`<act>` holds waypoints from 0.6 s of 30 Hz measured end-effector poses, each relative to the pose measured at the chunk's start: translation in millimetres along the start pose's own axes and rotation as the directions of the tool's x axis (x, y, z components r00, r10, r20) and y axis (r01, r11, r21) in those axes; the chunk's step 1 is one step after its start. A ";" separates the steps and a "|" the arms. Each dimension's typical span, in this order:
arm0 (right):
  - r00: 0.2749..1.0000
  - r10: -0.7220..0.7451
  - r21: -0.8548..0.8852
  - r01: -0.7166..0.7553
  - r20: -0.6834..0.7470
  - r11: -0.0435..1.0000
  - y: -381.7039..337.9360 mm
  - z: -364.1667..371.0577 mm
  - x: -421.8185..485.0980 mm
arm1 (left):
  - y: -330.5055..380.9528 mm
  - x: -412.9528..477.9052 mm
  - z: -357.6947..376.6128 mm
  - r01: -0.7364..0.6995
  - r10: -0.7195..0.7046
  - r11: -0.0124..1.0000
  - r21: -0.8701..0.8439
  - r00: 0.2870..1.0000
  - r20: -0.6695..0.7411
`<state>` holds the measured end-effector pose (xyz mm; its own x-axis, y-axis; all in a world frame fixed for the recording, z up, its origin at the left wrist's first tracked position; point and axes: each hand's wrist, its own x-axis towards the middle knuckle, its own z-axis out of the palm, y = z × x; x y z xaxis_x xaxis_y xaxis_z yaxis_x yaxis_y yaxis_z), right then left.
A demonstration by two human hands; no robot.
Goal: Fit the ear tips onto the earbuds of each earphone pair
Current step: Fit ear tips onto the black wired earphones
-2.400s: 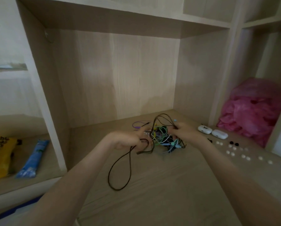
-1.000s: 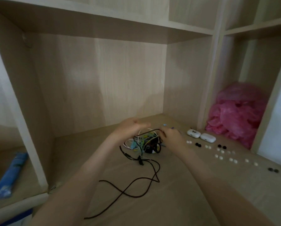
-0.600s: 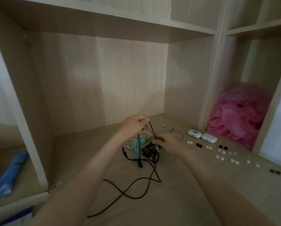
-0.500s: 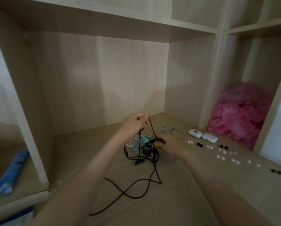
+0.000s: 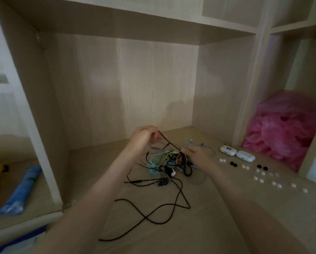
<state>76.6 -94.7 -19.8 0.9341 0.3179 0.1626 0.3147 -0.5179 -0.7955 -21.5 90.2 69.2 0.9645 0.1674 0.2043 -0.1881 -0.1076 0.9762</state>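
Head view: the left hand (image 5: 144,138) pinches a thin black cable (image 5: 169,142) in curled fingertips, raised just above the tangle of earphones (image 5: 168,162), whose top the right hand (image 5: 195,154) grips with bent fingers where that strand enters. These cords look light, limp, rubbery and quick to snag, so I would hold them by a hard bud rather than mid-wire. Small, soft-looking white and black ear tips (image 5: 221,160) lie scattered on the wooden shelf (image 5: 190,235) to the right of the right fingers, by two glossy white cases (image 5: 245,156).
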 end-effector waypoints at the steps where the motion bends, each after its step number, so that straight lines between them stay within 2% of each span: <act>1: 1.000 0.010 0.018 -0.010 0.006 1.000 -1.7 0.5 -0.2 | 0.1 -1.5 1.8 0.025 -0.025 0.999 -0.028 1.000 -0.007; 4: 1.000 0.011 0.069 -0.010 -0.009 0.998 -10.4 0.2 -1.8 | -5.5 -4.1 4.4 0.090 -0.090 0.996 -0.008 0.990 -0.111; 6: 0.999 0.034 0.071 -0.034 -0.007 0.997 -9.4 -1.3 -1.0 | -13.3 -2.4 0.4 0.057 -0.036 0.983 0.172 0.992 -0.125; 9: 0.995 0.084 0.033 -0.085 0.046 0.996 -0.3 -4.9 -1.6 | -18.7 -6.9 -3.1 0.017 -0.014 0.872 0.489 1.000 -0.010; 12: 0.996 0.065 -0.030 -0.064 0.064 0.998 1.6 -5.9 -3.2 | -22.8 -11.3 -2.6 -0.026 -0.149 0.743 0.669 0.968 0.204; 14: 0.999 0.032 -0.172 -0.026 0.032 0.985 -2.6 -5.4 -5.4 | -26.1 -12.0 -1.6 -0.073 -0.267 0.616 0.785 0.917 0.295; 16: 0.999 -0.045 -0.313 0.035 -0.025 0.949 -11.1 -7.2 -11.2 | -28.8 -12.3 -0.5 -0.140 -0.323 0.470 0.871 0.892 0.317; 18: 0.987 -0.159 -0.395 0.140 -0.015 0.908 -19.1 -9.3 -17.1 | -32.2 -9.5 0.4 -0.176 -0.297 0.441 0.880 0.896 0.329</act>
<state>56.2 -97.6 -1.9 0.8747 0.3841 0.2955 0.4831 -0.7395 -0.4688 -24.6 91.7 35.8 0.9815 -0.1399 -0.1310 -0.0896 -0.9393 0.3313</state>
